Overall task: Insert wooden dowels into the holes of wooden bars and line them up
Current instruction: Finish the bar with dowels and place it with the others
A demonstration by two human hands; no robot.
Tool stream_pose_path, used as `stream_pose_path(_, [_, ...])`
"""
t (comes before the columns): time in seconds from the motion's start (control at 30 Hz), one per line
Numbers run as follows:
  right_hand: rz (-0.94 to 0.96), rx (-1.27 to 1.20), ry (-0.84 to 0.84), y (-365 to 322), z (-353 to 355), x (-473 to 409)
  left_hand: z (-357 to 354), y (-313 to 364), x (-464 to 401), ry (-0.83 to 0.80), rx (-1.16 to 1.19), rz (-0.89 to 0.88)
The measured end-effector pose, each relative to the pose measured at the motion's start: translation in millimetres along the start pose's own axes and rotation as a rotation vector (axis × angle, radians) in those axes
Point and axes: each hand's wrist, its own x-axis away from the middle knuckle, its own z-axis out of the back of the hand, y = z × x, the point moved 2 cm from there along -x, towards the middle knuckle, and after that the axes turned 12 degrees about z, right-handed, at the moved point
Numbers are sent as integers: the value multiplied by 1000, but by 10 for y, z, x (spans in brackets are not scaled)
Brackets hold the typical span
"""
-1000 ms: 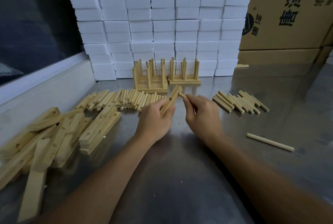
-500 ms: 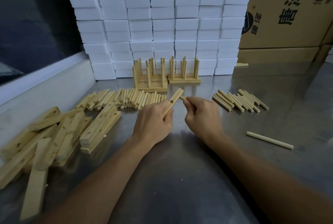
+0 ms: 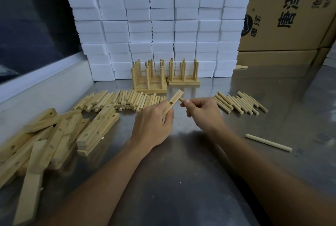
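- Left hand (image 3: 151,125) gripped a wooden bar (image 3: 171,102) by its lower end, fingers curled round it, holding it above the metal table (image 3: 181,171) at mid-frame, tilted up and to the right.
- Right hand (image 3: 203,112) pinched a short dowel (image 3: 181,99) between thumb and curled fingers; only the tip showed, touching the bar's right edge near its upper end. Whether it sat in a hole could not be told.
- That bar was pale, flat and narrow, with one round hole showing on its face, just above the left thumb.
- Two finished groups (image 3: 165,78) stood behind the hands, bars lying flat with dowels upright in them, against the wall of white foam blocks (image 3: 156,25). The exact number of bars in each could not be told.
- Loose bars (image 3: 54,135) lay in a rough heap at the left, well over ten, several overlapping, some showing drilled holes.
- One row of loose dowels (image 3: 120,101) lay beyond the left hand, too many to count; a smaller row (image 3: 240,105) of roughly fifteen lay right of the right hand.
- One longer single dowel (image 3: 268,142) lay alone at the right, apart from the rest.
- Both forearms reached in from the bottom edge, converging toward the middle, wrists raised off the table.
- Cardboard cartons (image 3: 291,16) stood at the back right.
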Motion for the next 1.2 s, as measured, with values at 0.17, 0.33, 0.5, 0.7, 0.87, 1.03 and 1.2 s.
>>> stream_pose_path(0.17, [203, 86, 110, -58, 37, 18, -23, -100, -65, -20, 186, 255])
stream_pose_path(0.33, [64, -37, 260, 37, 250, -8, -41, -140, -125, -3, 457, 622])
stream_pose_path(0.5, [6, 472, 132, 239, 404, -16, -52, -121, -118, -58, 847, 840])
stream_pose_path(0.7, [-126, 963, -73, 275, 402, -38, -37, -171, -121, -40, 995, 907])
stream_pose_path(0.87, [-207, 1050, -147, 285, 405, -21, -24, -166, -122, -22, 988, 870])
stream_pose_path(1.03, [-185, 1052, -60, 248, 415, -17, -43, -162, -121, -67, 1016, 877])
stream_pose_path(1.2, [-127, 997, 1, 250, 424, -28, -64, -190, -123, -77, 1049, 904])
